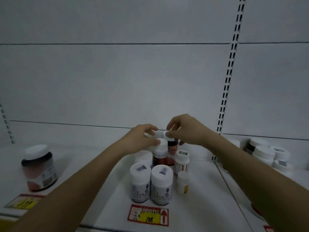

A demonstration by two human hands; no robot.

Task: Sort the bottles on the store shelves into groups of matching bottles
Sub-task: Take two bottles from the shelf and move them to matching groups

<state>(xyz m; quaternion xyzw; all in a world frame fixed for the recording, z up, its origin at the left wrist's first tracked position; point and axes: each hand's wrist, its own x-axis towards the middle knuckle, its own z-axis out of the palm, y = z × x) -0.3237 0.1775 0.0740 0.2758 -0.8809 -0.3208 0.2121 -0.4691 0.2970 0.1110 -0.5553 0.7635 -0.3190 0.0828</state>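
A cluster of bottles stands mid-shelf. Two matching white bottles with blue labels (139, 183) (161, 185) are at the front. Behind them is a red-brown bottle with a white cap (160, 152), and my left hand (143, 139) has its fingers around that cap. My right hand (184, 131) pinches the white cap of another dark red bottle (172, 146) just behind. A small white bottle with a yellow mark (182, 182) and a taller white bottle with an orange stripe (182, 162) stand at the right of the cluster.
A large jar with a white lid (39, 168) stands alone at the left. More white-capped bottles (267, 153) crowd the adjoining shelf at the right, past a slotted upright (225, 87). Price tags (148, 215) (25, 200) sit on the front edge.
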